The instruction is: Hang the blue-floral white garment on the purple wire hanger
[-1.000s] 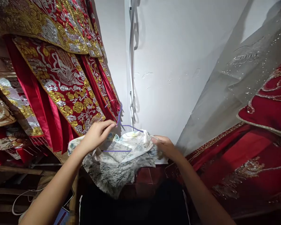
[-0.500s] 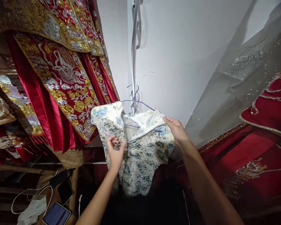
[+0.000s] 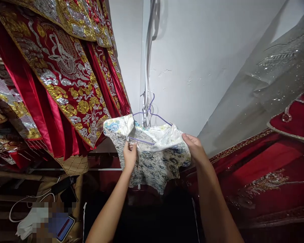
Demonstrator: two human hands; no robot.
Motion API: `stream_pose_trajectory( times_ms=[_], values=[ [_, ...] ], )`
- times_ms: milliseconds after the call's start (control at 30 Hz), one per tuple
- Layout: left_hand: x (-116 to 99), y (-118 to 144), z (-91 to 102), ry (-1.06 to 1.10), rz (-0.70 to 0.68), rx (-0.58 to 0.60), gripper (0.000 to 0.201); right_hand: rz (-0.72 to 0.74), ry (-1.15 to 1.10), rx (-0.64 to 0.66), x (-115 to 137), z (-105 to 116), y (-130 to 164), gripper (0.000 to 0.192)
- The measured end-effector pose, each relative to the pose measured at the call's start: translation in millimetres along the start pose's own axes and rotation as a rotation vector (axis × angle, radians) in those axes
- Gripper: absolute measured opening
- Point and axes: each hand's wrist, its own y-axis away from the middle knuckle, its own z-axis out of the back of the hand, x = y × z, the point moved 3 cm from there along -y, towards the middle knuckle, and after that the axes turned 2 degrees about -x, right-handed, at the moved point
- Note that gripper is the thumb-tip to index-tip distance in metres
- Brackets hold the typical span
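Note:
A floral short-sleeved blouse, cream with blue and yellow flowers, hangs on a thin purple wire hanger by the wall. My left hand pinches the front edge of its neckline, fingers closed on the cloth. At the right shoulder, my right hand grips the blouse with the thumb on top. The hanger's lower bar shows through the open neck. Its hook sits against a narrow white upright strip.
Red garments with gold and silver embroidery hang at the left. On the right are a sheer beaded cloth and red beaded garments. A phone, a white cable and a wooden frame lie low left.
My left hand has moved up from in front of the blouse and taken hold of its neckline, pulling the neck wider. My right hand keeps its grip at the shoulder.

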Motion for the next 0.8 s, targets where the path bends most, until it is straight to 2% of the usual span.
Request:
stream_pose_trajectory(
  times_ms=[67, 133, 200, 233, 267, 300, 400, 433, 467, 500, 567, 667, 800],
  values=[
    [4.5, -1.9, 7.8, -0.023, 0.037, 0.009, 0.017, 0.072, 0.056, -0.141, -6.6, 6.0, 0.6, 0.045],
    [11.5, 6.7, 16.4, -0.021, 0.062, 0.041, 0.013, 0.206, 0.138, -0.456, -25.5, 13.7, 12.3, 0.047],
    [18.7, 23.5, 23.4, 0.006, 0.084, 0.096, 0.013, 0.314, 0.203, -0.790, -57.2, 13.9, 36.7, 0.049],
    [21.1, 33.2, 26.1, 0.030, 0.097, 0.124, 0.013, 0.296, 0.220, -0.846, -76.7, 8.2, 49.5, 0.048],
    [22.3, 42.5, 28.2, 0.061, 0.118, 0.153, 0.012, 0.233, 0.230, -0.806, -96.6, -1.3, 60.8, 0.042],
    [22.0, 50.7, 29.5, 0.096, 0.147, 0.185, 0.011, 0.158, 0.231, -0.681, -114.7, -14.5, 70.6, 0.036],
    [11.8, 65.0, 30.1, 0.197, 0.230, 0.315, 0.008, -0.055, 0.188, -0.013, -148.8, -69.2, 93.1, 0.037],
    [6.2, 66.1, 30.0, 0.225, 0.242, 0.357, 0.008, -0.083, 0.160, 0.178, -151.5, -86.1, 98.6, 0.039],
    [0.5, 66.0, 30.4, 0.247, 0.245, 0.388, 0.008, -0.091, 0.129, 0.311, -150.8, -99.7, 102.0, 0.040],
    [-5.0, 65.0, 31.3, 0.265, 0.244, 0.405, 0.007, -0.085, 0.097, 0.383, -148.0, -109.6, 103.0, 0.039],
    [-13.8, 62.9, 34.2, 0.294, 0.245, 0.405, 0.005, -0.069, 0.046, 0.392, -140.5, -119.9, 99.6, 0.037],
    [-22.4, 63.7, 39.2, 0.340, 0.261, 0.370, 0.011, -0.087, -0.001, 0.354, -133.2, -123.5, 94.0, 0.036],
    [-26.2, 68.6, 42.3, 0.406, 0.303, 0.372, 0.018, -0.179, -0.102, 0.404, -128.6, -125.1, 97.1, 0.040]
  ],
)
